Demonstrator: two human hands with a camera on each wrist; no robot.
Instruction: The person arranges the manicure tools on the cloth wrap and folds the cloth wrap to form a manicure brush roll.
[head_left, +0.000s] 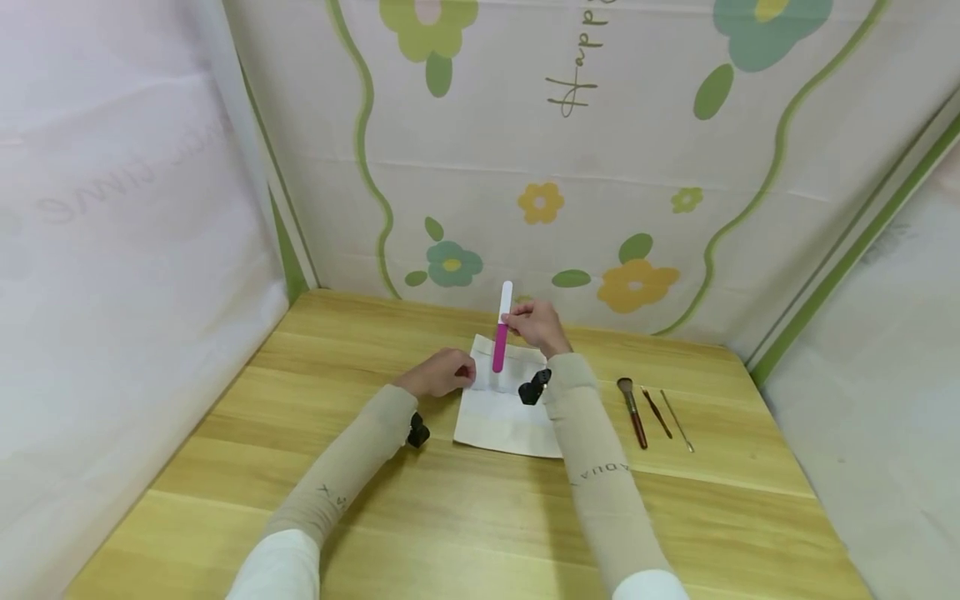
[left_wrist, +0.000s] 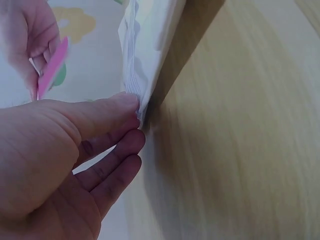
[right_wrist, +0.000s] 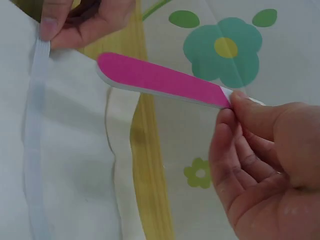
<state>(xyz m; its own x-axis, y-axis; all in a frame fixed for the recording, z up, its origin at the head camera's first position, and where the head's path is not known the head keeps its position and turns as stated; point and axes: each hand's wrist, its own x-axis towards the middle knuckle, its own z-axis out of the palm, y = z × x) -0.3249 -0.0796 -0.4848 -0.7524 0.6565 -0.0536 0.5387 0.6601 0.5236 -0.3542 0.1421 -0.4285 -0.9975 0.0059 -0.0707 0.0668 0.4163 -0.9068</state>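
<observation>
Between thumb and fingers, my right hand (head_left: pixel 537 327) pinches a nail file (head_left: pixel 500 346), magenta at one half and white at the other. It is held above a white cloth pouch (head_left: pixel 506 422) lying on the table. In the right wrist view the magenta end of the nail file (right_wrist: pixel 150 77) points towards the pouch, clear of the fabric. My left hand (head_left: pixel 444 372) pinches the pouch's left edge, where a ribbed elastic band (left_wrist: pixel 131 55) runs across it. The left wrist view shows the thumb on that band, with the other fingers curled beneath.
Right of the pouch, a soft brush (head_left: pixel 632 412) with a dark red handle, a short dark slim tool (head_left: pixel 657 412) and a thin metal tool (head_left: pixel 677 421) lie on the wooden table (head_left: pixel 390 533). A flowered cloth wall (head_left: pixel 480 142) rises behind the table's far edge.
</observation>
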